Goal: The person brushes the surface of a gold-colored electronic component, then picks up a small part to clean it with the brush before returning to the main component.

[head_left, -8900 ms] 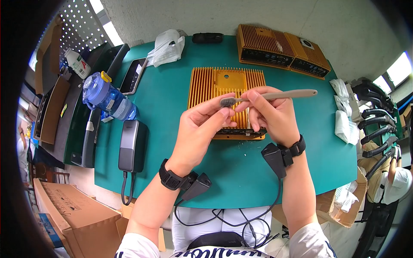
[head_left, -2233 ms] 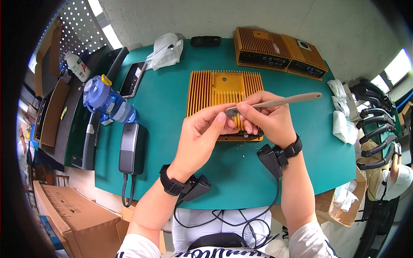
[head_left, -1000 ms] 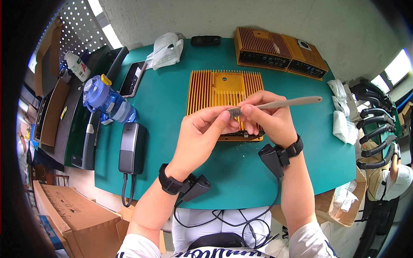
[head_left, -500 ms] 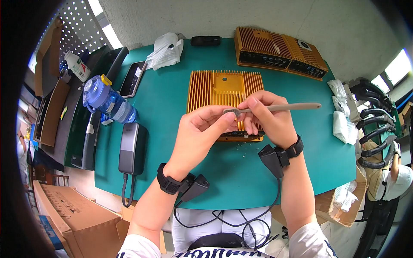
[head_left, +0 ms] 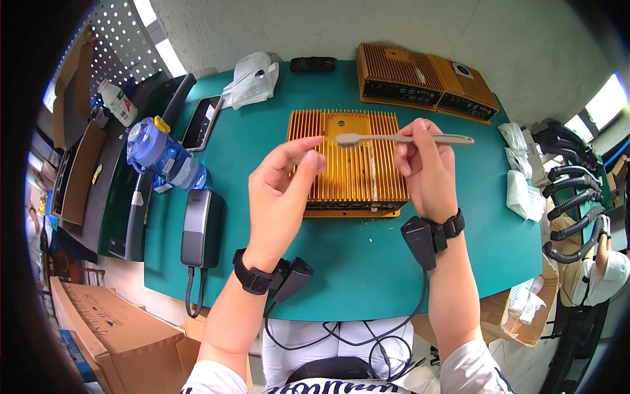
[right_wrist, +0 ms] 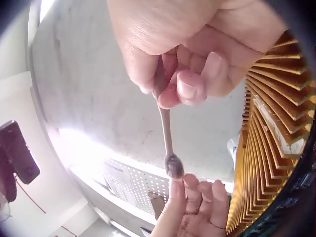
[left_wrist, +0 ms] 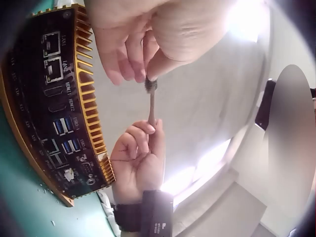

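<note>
My right hand point(head_left: 430, 171) pinches the beige handle of a small brush point(head_left: 384, 138) between thumb and fingers, above a gold finned case point(head_left: 315, 184). The brush lies nearly level in the head view, its head pointing left. Just beyond that head, my left hand point(head_left: 279, 197) is raised with thumb and fingers loosely bent, holding nothing. Grey bristles point(right_wrist: 174, 166) show in the right wrist view; whether a left fingertip grazes them cannot be told. A whitish strip point(head_left: 373, 171) runs along the fins. Ports line the case's dark side point(left_wrist: 54, 108) in the left wrist view.
Two more gold cases point(head_left: 400, 75) stand at the back right of the green table point(head_left: 328, 282). At left are a blue bottle point(head_left: 161, 151), a phone point(head_left: 201, 123) and a black-and-grey power unit point(head_left: 202, 226). White plastic bags point(head_left: 252, 79) lie behind; small white crumbs sit before the middle case.
My left fingers have come off the brush head and moved left. My right hand has shifted the brush up and slightly left, uncovering more of the case's fins and the whitish strip.
</note>
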### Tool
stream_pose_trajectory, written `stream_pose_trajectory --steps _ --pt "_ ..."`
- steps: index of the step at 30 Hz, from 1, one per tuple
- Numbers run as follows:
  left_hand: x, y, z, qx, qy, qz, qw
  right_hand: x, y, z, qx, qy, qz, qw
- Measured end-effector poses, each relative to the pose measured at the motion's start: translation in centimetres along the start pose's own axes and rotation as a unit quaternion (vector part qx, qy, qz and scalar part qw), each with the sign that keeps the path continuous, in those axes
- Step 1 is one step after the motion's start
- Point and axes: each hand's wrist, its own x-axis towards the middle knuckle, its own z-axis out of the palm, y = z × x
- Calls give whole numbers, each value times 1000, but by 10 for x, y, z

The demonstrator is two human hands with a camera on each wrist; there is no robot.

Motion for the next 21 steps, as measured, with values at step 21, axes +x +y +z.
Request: stream_pose_trajectory --steps 21 --pt "-1 0 1 50 21 22 998 14 15 -19 -161 100 -15 982"
